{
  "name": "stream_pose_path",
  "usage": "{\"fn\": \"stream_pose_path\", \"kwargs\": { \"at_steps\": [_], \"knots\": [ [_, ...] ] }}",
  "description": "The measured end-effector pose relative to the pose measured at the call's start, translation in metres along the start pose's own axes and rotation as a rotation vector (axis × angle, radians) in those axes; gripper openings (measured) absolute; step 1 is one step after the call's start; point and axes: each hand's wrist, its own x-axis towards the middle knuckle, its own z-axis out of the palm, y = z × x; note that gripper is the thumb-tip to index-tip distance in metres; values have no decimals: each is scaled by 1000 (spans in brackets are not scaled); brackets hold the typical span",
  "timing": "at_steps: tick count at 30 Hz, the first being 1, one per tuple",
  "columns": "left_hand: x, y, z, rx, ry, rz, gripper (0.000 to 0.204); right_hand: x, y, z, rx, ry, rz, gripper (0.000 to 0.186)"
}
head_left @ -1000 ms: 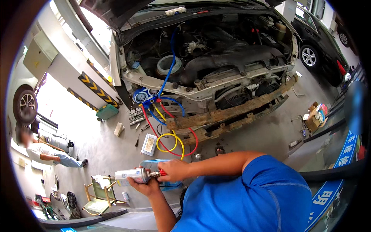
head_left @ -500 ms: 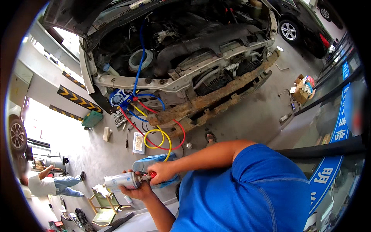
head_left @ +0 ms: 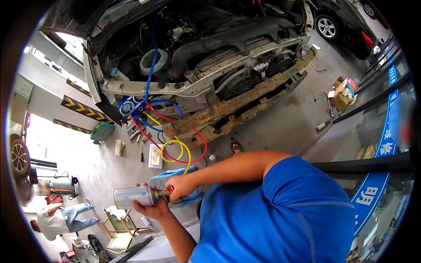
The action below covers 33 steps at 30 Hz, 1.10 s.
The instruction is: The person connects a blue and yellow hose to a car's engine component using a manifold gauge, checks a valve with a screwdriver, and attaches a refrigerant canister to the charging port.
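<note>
My left hand [head_left: 151, 209] is closed around a silver-grey metal can [head_left: 128, 197], which lies nearly level in front of me. On its right end sits a metal tap valve [head_left: 162, 193] with a red part. My right hand [head_left: 181, 186] is closed on that valve; its fingers partly hide the red part. A yellow hose [head_left: 189, 158] runs from close to my right hand up to a blue manifold gauge set [head_left: 131, 108], which hangs at the car's front left corner. Red and blue hoses also leave the gauge set.
A car with an open engine bay [head_left: 210, 48] and rusty bumper beam [head_left: 245, 103] stands ahead. Below my hands is a blue case [head_left: 158, 179]. Left are a folding chair [head_left: 119, 232], a green toolbox [head_left: 102, 132] and another person [head_left: 66, 218]. A cardboard box [head_left: 340, 98] sits right.
Both hands and the can have shifted slightly left in the picture, as has the car. My grip looks the same. The other person at left has changed posture and moved lower in the picture.
</note>
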Motion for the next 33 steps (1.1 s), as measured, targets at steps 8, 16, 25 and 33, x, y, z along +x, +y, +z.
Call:
{"fn": "stream_pose_path", "kwargs": {
  "at_steps": [8, 16, 25, 33],
  "knots": [
    [4, 6, 6, -20, 90, -5, 53, 15, 3, -3, 105, -277, -4, 21],
    [12, 4, 15, 35, 57, 59, 60, 18, 3, -8, 80, -141, 50, 22],
    [9, 4, 16, -40, -40, 25, 65, 31, 5, -9, 44, -289, -42, 22],
    [19, -7, 14, -13, 293, 82, 54, 26, 6, -16, -20, -168, 34, 24]
  ]
}}
